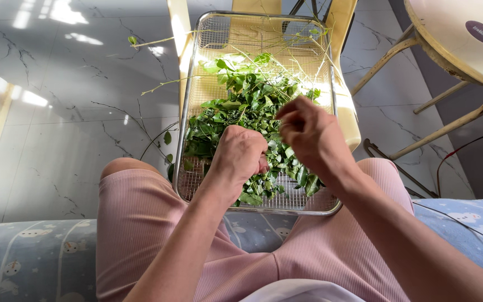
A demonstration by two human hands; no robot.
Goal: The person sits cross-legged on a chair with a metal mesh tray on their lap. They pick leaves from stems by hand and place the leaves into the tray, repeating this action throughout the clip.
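Hands over a wire mesh tray (181,140) resting on the knees: left hand (240,154) fisted on leafy sprigs (236,109), right hand (308,134) fingers pinching a thin stem, with many loose stripped leaves (286,173) heaped and several sprigs apparently unpicked.

A domestic interior, probably a living room. The floor (74,112) is glossy white marble-look tile with dark veining, reflecting window light. The seat is a sofa or bed covered in pale blue fabric (23,257) printed with small cartoon figures. A round white table (465,39) on cream metal legs stands at upper right. A wire mesh tray (208,45) of green leaves (236,106) rests on a pale yellow stool (347,117), a household arrangement rather than a commercial one.
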